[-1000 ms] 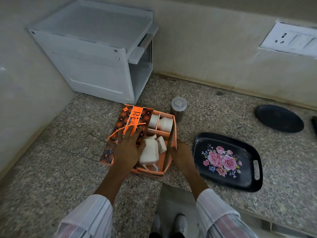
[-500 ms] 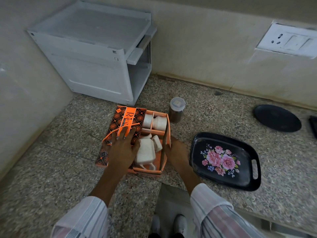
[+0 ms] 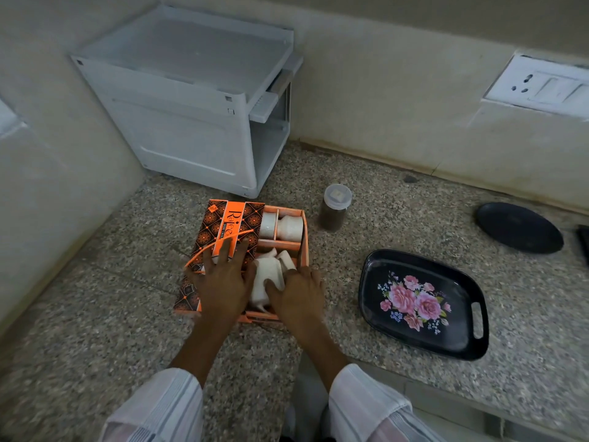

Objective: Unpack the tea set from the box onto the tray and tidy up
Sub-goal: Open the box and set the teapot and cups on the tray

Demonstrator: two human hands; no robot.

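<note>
An orange tea-set box (image 3: 304,237) sits on the granite counter, its patterned lid (image 3: 223,224) slid off to the left. Two white cups (image 3: 288,228) lie in its far compartment. A larger white ceramic pot (image 3: 266,275) lies in the near compartment beside another small white piece (image 3: 287,261). My left hand (image 3: 223,282) lies flat on the lid, fingers spread. My right hand (image 3: 299,295) reaches into the box, with its thumb and fingers on the pot's right side. The pot rests in the box. The black floral tray (image 3: 424,301) lies to the right with nothing on it.
A small jar (image 3: 334,208) with a clear lid stands just behind the box's right corner. A black round plate (image 3: 519,226) lies far right. A white plastic rack (image 3: 191,100) fills the back left corner. The counter's front edge runs below the tray.
My right hand has moved from the box's outer right wall into the box and onto the white pot. The box and lid have shifted a little left. My left hand stays on the lid.
</note>
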